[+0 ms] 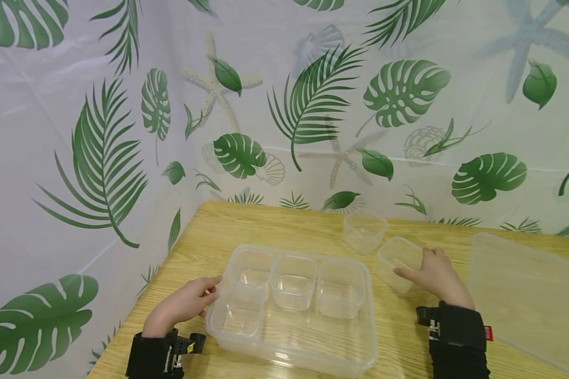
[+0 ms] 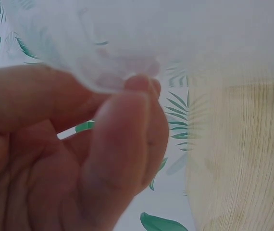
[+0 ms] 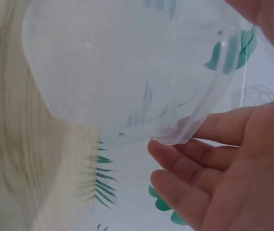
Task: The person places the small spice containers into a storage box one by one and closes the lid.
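Observation:
A large clear plastic box [image 1: 313, 337] stands on the table with several small clear containers inside, three along its back and one at the front left. My left hand [image 1: 189, 301] is at the box's left edge, and thumb and fingertips pinch its rim in the left wrist view. My right hand [image 1: 438, 279] grips a small clear container [image 1: 392, 258] by its right side, just right of the box. In the right wrist view, fingers [image 3: 185, 168] lie along the container's [image 3: 122, 72] wall; the thumb is mostly out of frame.
Another small clear container [image 1: 364, 231] stands behind the box's back right corner. A large flat translucent lid [image 1: 526, 295] lies at the right. The wooden table [image 1: 261, 216] meets a leaf-patterned curtain [image 1: 313, 173] at the back and left.

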Tool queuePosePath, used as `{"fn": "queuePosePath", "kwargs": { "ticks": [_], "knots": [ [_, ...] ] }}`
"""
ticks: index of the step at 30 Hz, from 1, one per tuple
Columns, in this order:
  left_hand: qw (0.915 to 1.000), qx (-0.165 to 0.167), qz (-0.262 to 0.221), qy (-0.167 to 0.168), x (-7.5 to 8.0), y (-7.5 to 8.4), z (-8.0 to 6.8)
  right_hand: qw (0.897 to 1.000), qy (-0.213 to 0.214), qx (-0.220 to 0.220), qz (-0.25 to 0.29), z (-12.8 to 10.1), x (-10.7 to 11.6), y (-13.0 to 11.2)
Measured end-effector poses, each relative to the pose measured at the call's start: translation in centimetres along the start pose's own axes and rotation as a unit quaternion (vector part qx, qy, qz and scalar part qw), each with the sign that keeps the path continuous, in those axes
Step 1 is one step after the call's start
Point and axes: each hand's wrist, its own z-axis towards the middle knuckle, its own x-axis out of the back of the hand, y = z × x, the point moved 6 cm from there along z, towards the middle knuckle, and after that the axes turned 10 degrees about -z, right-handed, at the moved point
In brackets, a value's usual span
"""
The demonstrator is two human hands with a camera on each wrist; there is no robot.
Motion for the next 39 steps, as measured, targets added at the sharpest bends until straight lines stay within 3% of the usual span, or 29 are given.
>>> {"fn": "queuePosePath", "kwargs": {
  "ticks": [4, 10, 20, 28, 34, 39],
  "knots": [
    [0.9999, -0.014, 0.008, -0.007, 0.0, -0.1, 0.1, 0.999, 0.03, -0.007, 0.012, -0.2, 0.7, -0.1],
    [1.0, 0.003, 0.003, -0.001, 0.0, 0.2, -0.1, 0.998, 0.063, -0.014, 0.026, -0.9, 2.3, -0.8],
    [0.9999, 0.002, 0.014, 0.002, 0.0, 0.1, 0.1, 0.985, 0.171, 0.001, 0.036, -3.9, 6.9, -4.0],
    [0.9999, 0.001, 0.01, 0.003, -0.1, 0.1, 0.2, 0.971, 0.225, 0.053, 0.064, -7.2, 9.6, -7.6],
    [0.9998, -0.005, 0.017, 0.002, -0.1, 0.1, 0.2, 0.954, 0.268, 0.123, 0.042, -9.1, 10.4, -10.3],
    [0.9999, -0.004, 0.016, 0.001, -0.1, 0.2, 0.0, 0.943, 0.28, 0.181, 0.017, -9.8, 10.1, -12.7]
  ]
}}
